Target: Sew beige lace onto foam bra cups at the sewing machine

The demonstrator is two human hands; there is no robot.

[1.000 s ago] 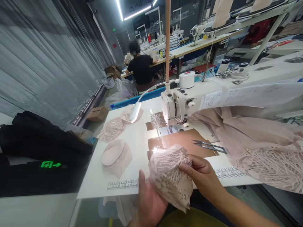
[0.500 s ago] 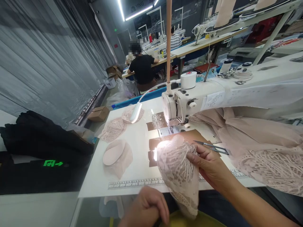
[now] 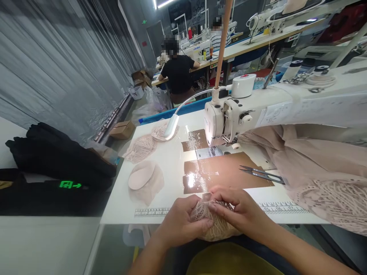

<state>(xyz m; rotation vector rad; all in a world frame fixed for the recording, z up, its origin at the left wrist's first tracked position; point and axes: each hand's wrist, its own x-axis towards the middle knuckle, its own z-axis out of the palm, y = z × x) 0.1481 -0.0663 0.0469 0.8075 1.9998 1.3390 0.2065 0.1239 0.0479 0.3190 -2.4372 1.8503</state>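
Note:
Between my two hands, at the front edge of the sewing table (image 3: 169, 175), is a beige lace bra cup (image 3: 220, 227). My left hand (image 3: 187, 219) pinches its left side, thumb on top. With thumb and fingers my right hand (image 3: 233, 208) grips its upper right edge. Parts of the cup are hidden behind my fingers. Just beyond stands the sewing machine head (image 3: 218, 122), its lamp lit over the brown taped patch (image 3: 226, 172). Thread snips (image 3: 262, 174) lie on that patch, right of my hands.
A smooth beige cup with sheer fabric (image 3: 142, 176) and lace cups (image 3: 140, 148) lie on the left. Beige lace fabric (image 3: 329, 198) is heaped at right. A printed ruler (image 3: 151, 212) runs along the front edge. A person in black (image 3: 179, 74) sits at another machine.
My left hand has come up from below the table edge and taken hold of the lace cup. My right hand has brought the cup down and nearer to me.

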